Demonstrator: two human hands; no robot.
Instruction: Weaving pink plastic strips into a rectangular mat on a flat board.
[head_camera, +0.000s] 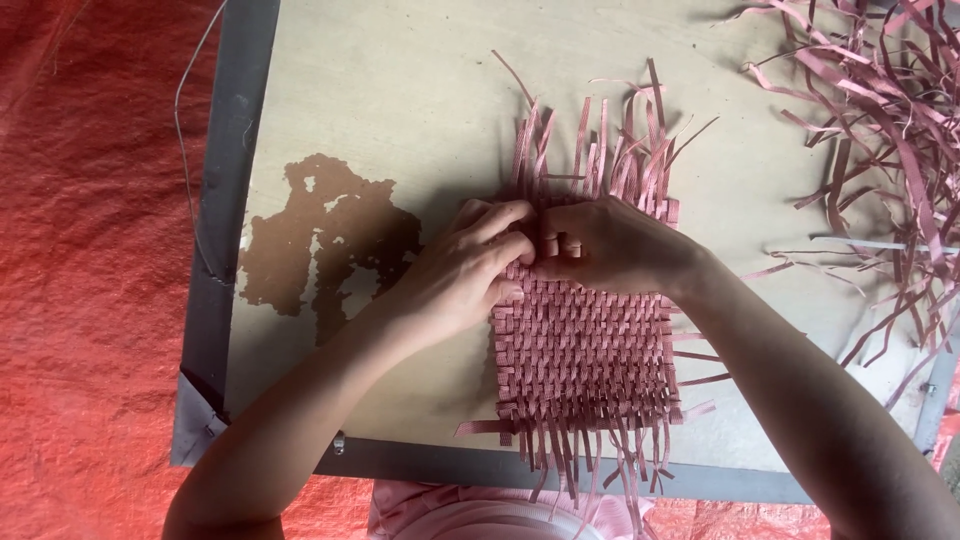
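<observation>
Pinching at the upper edge of a flat woven mat of pinkish-red plastic strips (585, 355), both hands meet near the middle of the frame. Left hand (465, 270) comes in from the lower left, fingers curled tight, thumb and forefinger closed on a strip at the mat's top-left corner. Right hand (610, 245) enters from the lower right, lying across the top of the weave, fingers bent under and gripping strips at the same spot; fingertips of the two hands touch. Exactly which strand each holds is hidden by the knuckles.

Mat lies flat on a pale plywood bench (400, 90) with a grey metal frame, just right of centre. Woven block is roughly square, tight basket pattern. Loose unwoven strip ends (600, 130) fan upward from behind the hands toward the top of the frame; shorter ends hang off the bottom edge over the bench rim, a few stick out at the right side.

Dark brown irregular stain (330, 240) on the bench surface, left of the hands, close to the left wrist. Tangled heap of loose pinkish-red strips (890, 130) fills the upper right corner, well apart from the mat. Red woven tarpaulin sheet (90, 300) covers the ground along the left side. Pale pink round plastic object (490, 520) shows at the bottom edge, below the bench.
</observation>
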